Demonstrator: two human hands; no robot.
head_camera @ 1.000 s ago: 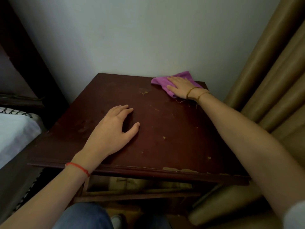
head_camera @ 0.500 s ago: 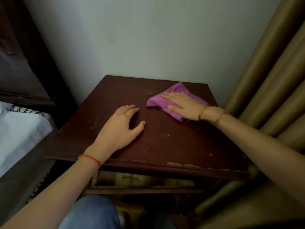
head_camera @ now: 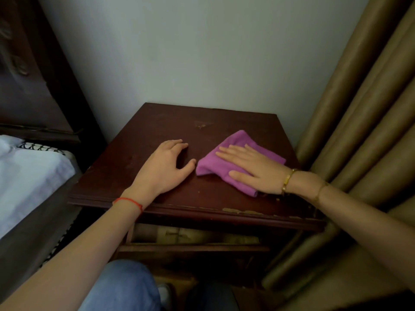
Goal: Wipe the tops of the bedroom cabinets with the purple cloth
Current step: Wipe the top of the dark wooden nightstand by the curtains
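A: Cloth (head_camera: 226, 167) lies under the right hand (head_camera: 253, 167), flat on the cabinet (head_camera: 224, 122) top, toward its right side.

B: How is that hand set?

A: Palm down, fingers straight and spread, pressing the cloth to the wood. Purple fabric shows beyond the fingertips, below the thumb and behind the knuckles. A gold bracelet (head_camera: 288, 181) sits at the wrist.

B: And the left hand (head_camera: 165, 168)?

A: It rests on bare wood just left of the cloth, fingers loosely bent with the tips on the top, holding nothing. The thumb points at the cloth's left edge, very near it; whether they touch, I cannot tell. A red string (head_camera: 129, 201) circles that wrist, which crosses the front edge of the top.

B: What does the top look like?

A: Dark reddish wood, scuffed, with a pale mark beyond the left hand's fingertips. The front edge below the right wrist has chipped finish (head_camera: 242, 211).

B: Around the hands?

A: A pale wall (head_camera: 202, 52) stands behind the cabinet. Tan curtain (head_camera: 370, 122) folds hang right of the right arm. A bed (head_camera: 29, 176) with a white sheet lies left of the left arm, a dark headboard (head_camera: 33, 75) behind it. Blue jeans (head_camera: 121, 286) show between the forearms, below.
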